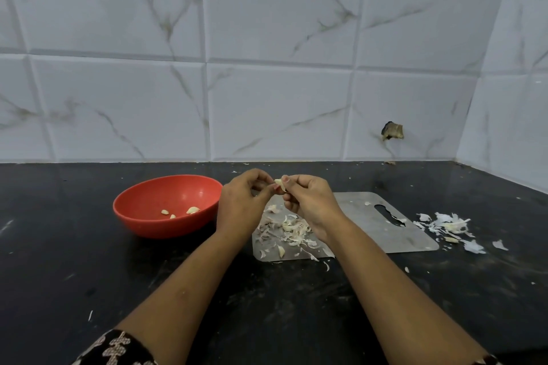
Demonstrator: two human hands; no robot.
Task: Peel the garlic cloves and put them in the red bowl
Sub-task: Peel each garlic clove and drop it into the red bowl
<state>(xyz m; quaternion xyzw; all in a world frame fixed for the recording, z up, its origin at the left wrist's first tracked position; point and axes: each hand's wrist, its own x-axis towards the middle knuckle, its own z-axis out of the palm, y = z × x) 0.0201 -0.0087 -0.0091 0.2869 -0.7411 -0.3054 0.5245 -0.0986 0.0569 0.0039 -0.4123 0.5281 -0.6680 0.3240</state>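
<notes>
Seen from the head, the left hand (pixel 246 204) and right hand (pixel 308 201) meet above the back left corner of the board (pixel 355 207), each grip pinching 1 garlic clove (pixel 280 184) between them. The red bowl (pixel 166 228), with 3 peeled cloves (pixel 192 210) inside, sits on the tabletop (pixel 89 275) just left of the hands, nearer its back edge. I think the left hand is closer for the drop.

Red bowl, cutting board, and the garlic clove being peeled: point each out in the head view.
red bowl (pixel 154 227), head view, front outer wall.
cutting board (pixel 361 228), head view, bare metal beside the handle slot.
garlic clove (pixel 279 183), head view, exposed pale tip.
</notes>
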